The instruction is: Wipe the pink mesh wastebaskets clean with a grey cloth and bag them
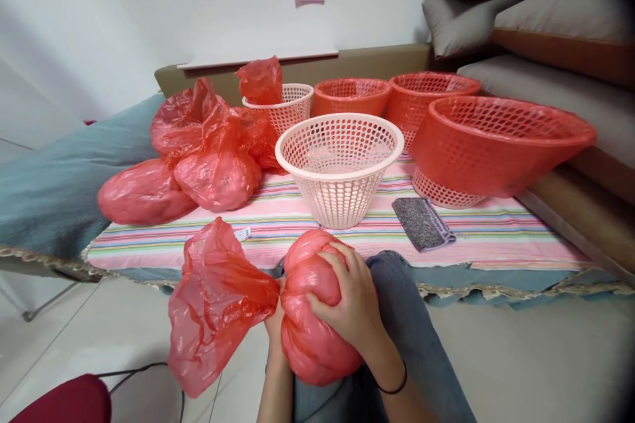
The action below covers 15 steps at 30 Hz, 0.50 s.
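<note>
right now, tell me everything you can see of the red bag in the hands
The red bag is thin, glossy, translucent plastic by its look, packed into rounded, creased lobes; its contents are hard to make out. It is held sideways above the jeans, its gathered neck pointing left and its loose, crumpled mouth fanned out beyond. The right hand grips the lobes; the left hand, mostly hidden, is near the neck.

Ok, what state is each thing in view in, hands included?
Held bag: bulging, neck bunched
Left hand: at its neck, partly hidden
Right hand: fingers curved over its side
Front basket: upright, unlined
Right baskets: red plastic over rims
Left bags: bulging, heaped together
Cloth: lying flat
Cushions: stacked
</note>
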Tool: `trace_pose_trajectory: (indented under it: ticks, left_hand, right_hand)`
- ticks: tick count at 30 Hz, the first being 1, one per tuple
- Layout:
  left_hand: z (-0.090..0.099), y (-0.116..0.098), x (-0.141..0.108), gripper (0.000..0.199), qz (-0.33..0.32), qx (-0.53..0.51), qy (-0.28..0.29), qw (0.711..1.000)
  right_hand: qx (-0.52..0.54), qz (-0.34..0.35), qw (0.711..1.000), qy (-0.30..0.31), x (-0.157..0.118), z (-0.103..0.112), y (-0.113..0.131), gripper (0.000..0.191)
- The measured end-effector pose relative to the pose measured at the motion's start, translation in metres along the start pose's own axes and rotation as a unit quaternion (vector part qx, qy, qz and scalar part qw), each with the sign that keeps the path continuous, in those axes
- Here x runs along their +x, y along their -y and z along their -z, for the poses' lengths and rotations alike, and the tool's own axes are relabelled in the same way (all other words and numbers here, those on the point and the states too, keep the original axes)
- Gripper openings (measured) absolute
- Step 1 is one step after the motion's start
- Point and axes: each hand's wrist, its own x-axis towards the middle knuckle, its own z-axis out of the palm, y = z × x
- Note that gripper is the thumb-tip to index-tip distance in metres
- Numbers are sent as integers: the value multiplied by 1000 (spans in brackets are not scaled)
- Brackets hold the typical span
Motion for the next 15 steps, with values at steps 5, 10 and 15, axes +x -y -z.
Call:
trace_pose_trajectory:
  ticks: [5, 10, 15]
  left_hand:
    - [-1, -2, -4, 33, 24, -27, 20, 999]
    - [0, -2, -2, 34, 50, -59, 28, 997]
    - [1, -6, -4, 36, 71, -90, 34, 993]
  right_hand:
    - [-9, -38, 999, 7, 2, -4, -4, 40]
    - [-35, -56, 997, 32, 1, -14, -9, 28]
    - [-72, -52, 995, 50, 2, -22, -11, 13]
